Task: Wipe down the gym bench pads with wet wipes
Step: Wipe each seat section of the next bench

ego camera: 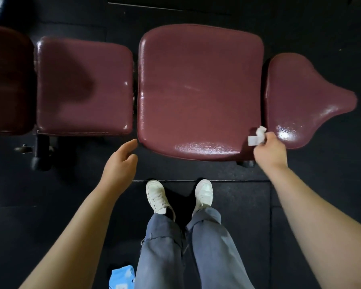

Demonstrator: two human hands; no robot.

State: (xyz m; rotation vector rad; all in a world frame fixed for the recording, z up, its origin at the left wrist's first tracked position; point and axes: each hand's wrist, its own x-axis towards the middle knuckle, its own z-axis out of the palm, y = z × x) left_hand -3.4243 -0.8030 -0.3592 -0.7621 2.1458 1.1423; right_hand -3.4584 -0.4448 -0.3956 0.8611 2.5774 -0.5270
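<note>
The bench runs crosswise in front of the person, its long axis from 9 o'clock to 3 o'clock, in separate maroon pads: a square pad [84,85] to the left, a large middle pad [200,88] straight ahead at 12, and a tapered end pad [300,97] off at 2 o'clock. The right hand [269,149] pinches a crumpled wet wipe [256,136] at the near right corner of the middle pad, right at the gap before the end pad. The left hand [121,161] hangs relaxed and holds nothing, near the gap between square and middle pads, clear of both. So the right hand is much the nearer for the end pad; the square pad lies a long reach leftward across the body.
</note>
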